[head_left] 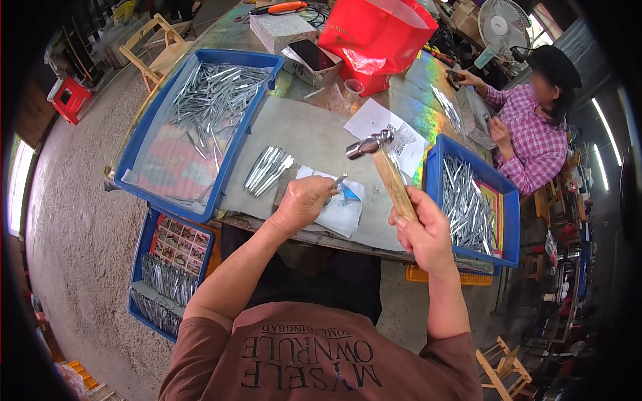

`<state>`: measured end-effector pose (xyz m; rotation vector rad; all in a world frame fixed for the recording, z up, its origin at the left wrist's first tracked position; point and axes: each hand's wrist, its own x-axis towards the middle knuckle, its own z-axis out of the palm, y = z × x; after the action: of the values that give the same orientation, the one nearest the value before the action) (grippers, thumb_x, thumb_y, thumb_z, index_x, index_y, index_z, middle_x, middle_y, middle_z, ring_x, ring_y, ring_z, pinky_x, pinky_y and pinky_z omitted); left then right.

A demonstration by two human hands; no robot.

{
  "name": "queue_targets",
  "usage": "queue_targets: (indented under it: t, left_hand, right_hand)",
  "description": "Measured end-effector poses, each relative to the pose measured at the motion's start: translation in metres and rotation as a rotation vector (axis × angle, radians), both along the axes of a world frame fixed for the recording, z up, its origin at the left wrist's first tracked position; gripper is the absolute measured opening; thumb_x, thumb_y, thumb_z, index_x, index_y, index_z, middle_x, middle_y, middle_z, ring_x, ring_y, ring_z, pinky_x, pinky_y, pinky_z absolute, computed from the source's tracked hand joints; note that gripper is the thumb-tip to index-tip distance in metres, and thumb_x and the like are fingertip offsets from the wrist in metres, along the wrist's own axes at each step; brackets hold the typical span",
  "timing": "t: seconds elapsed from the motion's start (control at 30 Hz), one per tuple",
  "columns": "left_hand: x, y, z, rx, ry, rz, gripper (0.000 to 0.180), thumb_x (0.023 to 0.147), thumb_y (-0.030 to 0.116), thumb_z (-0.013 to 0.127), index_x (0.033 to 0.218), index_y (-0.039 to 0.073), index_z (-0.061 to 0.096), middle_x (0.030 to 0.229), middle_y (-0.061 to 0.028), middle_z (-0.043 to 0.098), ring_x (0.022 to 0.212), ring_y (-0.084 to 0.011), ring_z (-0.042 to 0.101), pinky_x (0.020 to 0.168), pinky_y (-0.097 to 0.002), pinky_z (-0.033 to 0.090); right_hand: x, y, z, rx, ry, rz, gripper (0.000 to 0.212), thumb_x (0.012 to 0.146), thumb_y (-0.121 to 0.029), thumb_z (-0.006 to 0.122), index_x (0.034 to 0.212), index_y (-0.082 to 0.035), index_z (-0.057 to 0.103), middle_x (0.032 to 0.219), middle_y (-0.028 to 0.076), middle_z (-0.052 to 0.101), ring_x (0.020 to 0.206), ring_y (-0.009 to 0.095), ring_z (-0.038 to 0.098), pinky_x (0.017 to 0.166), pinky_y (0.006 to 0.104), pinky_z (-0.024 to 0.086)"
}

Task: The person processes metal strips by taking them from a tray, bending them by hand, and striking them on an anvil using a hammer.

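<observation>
My right hand point(425, 230) is wrapped round the wooden handle of a ball-peen hammer point(393, 182). The hammer's shiny steel head is raised over the work table point(304, 123). With closed fingers, my left hand point(301, 202) pinches a slim silver metal piece point(341, 179), of which only the tip shows. Under that tip lies a folded white paper or cloth point(340, 217) with a blue patch. Left of this hand, a small bunch of slim silver metal pieces point(267, 171) lies side by side on the table covering.
Blue trays of metal pieces stand left point(231, 144) and right point(438, 160); another blue tray point(142, 257) sits lower left. At the back are a red bag point(374, 33), a stone block point(281, 30) and a phone point(311, 53) on a box. Across the table, a person point(531, 127) in checked sleeves works.
</observation>
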<state>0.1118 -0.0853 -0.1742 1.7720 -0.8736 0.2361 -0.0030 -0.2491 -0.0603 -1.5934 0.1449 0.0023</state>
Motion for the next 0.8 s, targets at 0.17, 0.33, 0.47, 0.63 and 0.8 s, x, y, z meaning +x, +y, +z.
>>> queue_targets:
  t: [0.17, 0.33, 0.47, 0.63, 0.8]
  left_hand:
    - [-0.001, -0.003, -0.001, -0.041, -0.039, 0.009, 0.007, 0.070, 0.005, 0.059, 0.075, 0.001, 0.054, 0.061, -0.0121, 0.051, 0.054, -0.0265, 0.050, 0.049, -0.0310, 0.039]
    - [0.000, 0.000, -0.004, -0.029, -0.049, 0.012, 0.007, 0.071, 0.005, 0.059, 0.074, 0.001, 0.054, 0.061, -0.0125, 0.050, 0.054, -0.0268, 0.050, 0.049, -0.0308, 0.039]
    - [-0.001, -0.001, 0.001, -0.043, -0.060, 0.006, 0.007, 0.070, 0.004, 0.059, 0.072, 0.001, 0.053, 0.060, -0.0124, 0.049, 0.054, -0.0275, 0.049, 0.048, -0.0315, 0.039]
    - [0.001, -0.006, -0.005, -0.048, -0.112, 0.005, 0.007, 0.069, 0.003, 0.059, 0.070, 0.001, 0.052, 0.059, -0.0126, 0.049, 0.053, -0.0275, 0.049, 0.048, -0.0322, 0.038]
    - [-0.001, -0.003, -0.007, -0.066, -0.099, 0.030, 0.007, 0.069, 0.003, 0.059, 0.070, 0.001, 0.052, 0.058, -0.0126, 0.048, 0.053, -0.0272, 0.048, 0.048, -0.0321, 0.038]
  right_hand:
    - [-0.016, 0.001, 0.010, -0.482, -0.153, 0.016, 0.041, 0.077, 0.001, 0.051, 0.116, 0.002, 0.041, 0.077, 0.007, 0.056, 0.063, 0.009, 0.050, 0.056, 0.0205, 0.041]
    - [-0.021, 0.006, 0.050, -0.662, -0.289, -0.011, 0.042, 0.075, 0.003, 0.052, 0.116, 0.003, 0.042, 0.087, 0.011, 0.058, 0.072, 0.011, 0.054, 0.067, 0.0212, 0.042]
    - [-0.038, 0.015, 0.077, -0.504, -0.407, -0.242, 0.045, 0.075, 0.004, 0.050, 0.119, 0.004, 0.038, 0.084, 0.009, 0.059, 0.062, 0.011, 0.052, 0.056, 0.0243, 0.041]
    - [-0.014, 0.003, 0.030, -0.969, -0.267, 0.142, 0.044, 0.076, 0.000, 0.052, 0.118, 0.000, 0.041, 0.078, 0.015, 0.058, 0.059, 0.020, 0.055, 0.057, 0.0281, 0.043]
    - [-0.024, 0.006, 0.066, -0.858, -0.368, 0.006, 0.041, 0.073, 0.004, 0.053, 0.113, 0.004, 0.045, 0.086, 0.015, 0.060, 0.068, 0.018, 0.058, 0.063, 0.0256, 0.044]
